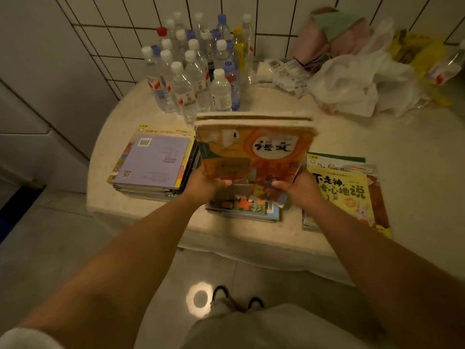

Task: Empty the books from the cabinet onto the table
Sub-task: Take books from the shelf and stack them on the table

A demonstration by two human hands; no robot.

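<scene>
Books (254, 147) — an orange-covered bundle, tilted up, top edge away — gripped by left hand (201, 183) and right hand (300, 188)

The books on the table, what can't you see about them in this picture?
- Head view: the middle pile is mostly covered by the orange books that the left hand and right hand hold, so its top cover can't be read.
- Left pile: the small print on its purple cover is too tiny and blurred.
- Right pile: the right arm hides its near left edge.
- The cabinet is out of frame.
</scene>
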